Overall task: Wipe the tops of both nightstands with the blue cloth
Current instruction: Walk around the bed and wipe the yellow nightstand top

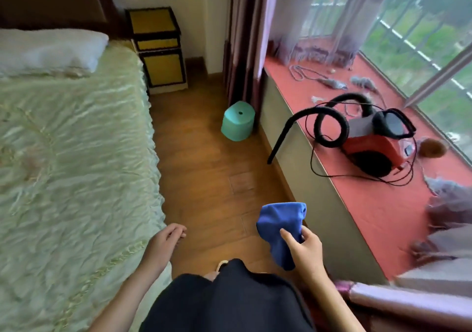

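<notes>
A yellow nightstand with dark trim stands against the far wall, beside the head of the bed. Its flat top carries nothing that I can see. The blue cloth hangs bunched in my right hand, held low over the wooden floor, far from the nightstand. My left hand hangs near the bed's edge with its fingers loosely curled and holds nothing. Only one nightstand is in view.
A bed with a pale green cover and a white pillow fills the left. A teal stool stands on the floor strip by the curtain. A red vacuum cleaner with hose and cord lies on the red window ledge at the right.
</notes>
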Demonstrator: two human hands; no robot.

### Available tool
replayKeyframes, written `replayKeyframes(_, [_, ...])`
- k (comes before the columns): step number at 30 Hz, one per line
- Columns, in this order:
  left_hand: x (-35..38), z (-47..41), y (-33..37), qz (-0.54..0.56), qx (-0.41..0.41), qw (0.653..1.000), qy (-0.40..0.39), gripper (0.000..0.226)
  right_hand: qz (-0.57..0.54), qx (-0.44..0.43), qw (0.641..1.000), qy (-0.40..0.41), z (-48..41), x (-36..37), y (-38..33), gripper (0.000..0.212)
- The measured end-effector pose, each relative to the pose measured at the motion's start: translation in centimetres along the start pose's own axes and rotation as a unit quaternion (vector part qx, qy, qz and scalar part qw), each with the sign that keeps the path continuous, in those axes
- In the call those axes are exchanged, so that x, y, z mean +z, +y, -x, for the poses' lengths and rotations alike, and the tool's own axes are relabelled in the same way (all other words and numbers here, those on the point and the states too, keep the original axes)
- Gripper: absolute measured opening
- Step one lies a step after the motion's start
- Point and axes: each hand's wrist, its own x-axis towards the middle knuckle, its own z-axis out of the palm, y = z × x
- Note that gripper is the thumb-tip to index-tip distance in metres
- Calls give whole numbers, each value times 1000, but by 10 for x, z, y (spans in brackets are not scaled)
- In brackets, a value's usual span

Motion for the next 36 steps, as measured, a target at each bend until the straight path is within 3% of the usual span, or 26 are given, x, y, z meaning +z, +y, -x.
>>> replayKeyframes(5, [9, -62, 68, 10, 33, 999, 14, 25, 22, -12, 1000, -3, -86, -10, -44, 31])
replayKeyframes(10, [26, -130, 100, 15, 13, 1000, 19, 26, 53, -9, 998, -27, -185, -3, -78, 31])
replayKeyframes(18, [39, -247, 181, 83, -25, 989, 123, 24, 93, -54, 990, -90, -358, 46, -180, 35])
replayKeyframes(29, [-30, -369, 236, 130, -75, 959, 239, 21, 74, -127, 965, -216, -514, 170, -346, 38])
replayKeyframes(36, [-110, -498, 269, 135, -60, 960, 236, 23, 107, -136, 965, -195, -598, 266, -420, 35])
